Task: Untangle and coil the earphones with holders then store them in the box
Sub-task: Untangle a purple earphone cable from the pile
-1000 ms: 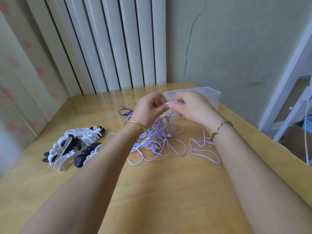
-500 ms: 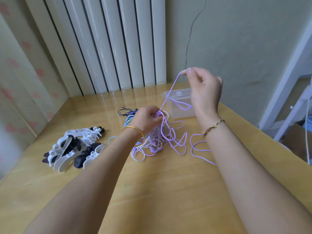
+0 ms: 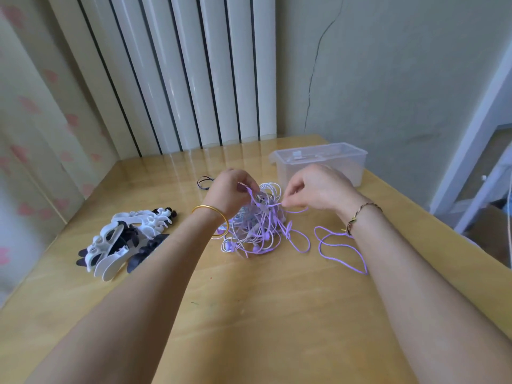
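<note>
A tangle of purple and white earphone cables lies in the middle of the wooden table. My left hand pinches purple strands at the top left of the tangle. My right hand pinches a purple cable just to the tangle's right. A freed purple cable loops on the table under my right wrist. A heap of white and black cable holders lies to the left. The clear plastic box stands open behind my right hand.
A dark cable peeks out behind my left hand. White radiator columns and a cracked wall stand beyond the table's far edge. The table's right edge drops off toward a white frame.
My right hand, which had lifted a purple cable high above the box, has come back down to the tangle. My left hand stays at the tangle's top.
</note>
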`<state>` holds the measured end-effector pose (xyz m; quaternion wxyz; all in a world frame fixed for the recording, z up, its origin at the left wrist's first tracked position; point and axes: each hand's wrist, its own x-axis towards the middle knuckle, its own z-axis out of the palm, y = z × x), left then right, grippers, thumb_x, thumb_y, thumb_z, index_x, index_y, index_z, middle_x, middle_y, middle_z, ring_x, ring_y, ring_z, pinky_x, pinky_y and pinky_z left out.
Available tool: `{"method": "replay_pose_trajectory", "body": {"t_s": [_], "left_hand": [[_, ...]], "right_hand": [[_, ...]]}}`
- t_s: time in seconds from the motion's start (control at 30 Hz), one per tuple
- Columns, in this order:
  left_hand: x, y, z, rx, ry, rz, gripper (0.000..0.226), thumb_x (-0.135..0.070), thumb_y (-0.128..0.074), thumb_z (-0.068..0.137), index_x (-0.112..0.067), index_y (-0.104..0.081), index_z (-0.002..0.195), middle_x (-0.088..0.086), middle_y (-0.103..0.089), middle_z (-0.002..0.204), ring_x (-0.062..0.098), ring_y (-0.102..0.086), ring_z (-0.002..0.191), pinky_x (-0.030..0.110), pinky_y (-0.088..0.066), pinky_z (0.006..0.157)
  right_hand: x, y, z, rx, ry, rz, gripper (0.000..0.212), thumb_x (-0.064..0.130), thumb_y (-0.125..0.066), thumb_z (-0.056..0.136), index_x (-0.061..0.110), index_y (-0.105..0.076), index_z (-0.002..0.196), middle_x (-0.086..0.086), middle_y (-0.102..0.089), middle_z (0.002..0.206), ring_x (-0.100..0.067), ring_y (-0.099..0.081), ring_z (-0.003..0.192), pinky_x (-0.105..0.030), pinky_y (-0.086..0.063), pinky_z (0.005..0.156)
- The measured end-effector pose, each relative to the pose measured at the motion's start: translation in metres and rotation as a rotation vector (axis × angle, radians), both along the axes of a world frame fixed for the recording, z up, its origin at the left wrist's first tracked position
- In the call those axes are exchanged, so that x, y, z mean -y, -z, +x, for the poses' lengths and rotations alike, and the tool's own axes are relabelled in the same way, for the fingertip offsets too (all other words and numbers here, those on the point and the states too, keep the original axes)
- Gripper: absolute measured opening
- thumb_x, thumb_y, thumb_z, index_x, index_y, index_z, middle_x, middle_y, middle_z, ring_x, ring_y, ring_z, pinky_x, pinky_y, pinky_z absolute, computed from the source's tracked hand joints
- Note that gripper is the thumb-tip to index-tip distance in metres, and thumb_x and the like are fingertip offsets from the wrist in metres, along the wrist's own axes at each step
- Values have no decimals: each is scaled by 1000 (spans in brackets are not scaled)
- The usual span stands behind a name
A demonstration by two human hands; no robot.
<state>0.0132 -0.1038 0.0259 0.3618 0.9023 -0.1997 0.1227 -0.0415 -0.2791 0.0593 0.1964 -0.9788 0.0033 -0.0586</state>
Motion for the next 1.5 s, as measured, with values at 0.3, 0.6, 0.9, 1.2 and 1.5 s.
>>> {"method": "replay_pose_trajectory", "body": {"t_s": [0.3,0.6,0.9,1.2,1.5], "left_hand": [[-19,1,0,-9,35,96,29,13,-62,72,-7,-72,91,9,-59,94,11,-50,74,3,-36,64],[-17,-9,-9,-83,9,53,37,12,-48,78,-5,-71,101,6,-60,79,12,-51,63,7,-39,55],[-25,2,1,-40,-167,12,34,8,-45,82,-7,-71,97,12,-64,85,29,-59,85,23,-35,62],[-39,11,8,-26,-276,-145,35,7,-41,78,-16,-68,82,13,-68,87,31,-62,76,32,-47,66],[-40,-3,-8,-267,-137,-742,30,7,-33,96,-7,-59,91,4,-54,74,4,-52,41,18,-49,49]], "right_hand": [[-22,-8,8,437,41,45,10,32,-62,85,28,-71,84,6,-61,87,-24,-47,101,-30,-36,77],[-44,-19,25,657,181,272,12,23,-55,88,20,-67,84,0,-58,101,-25,-52,99,-31,-39,66],[-48,-18,26,771,95,1072,12,11,-57,84,13,-56,73,3,-61,72,-15,-58,69,-31,-45,66],[-38,0,29,193,-119,554,17,22,-68,84,19,-60,69,7,-54,66,2,-50,55,-17,-40,54],[-45,0,32,-130,-295,138,14,20,-72,80,8,-71,73,0,-59,58,-1,-40,35,-13,-32,37]]}}
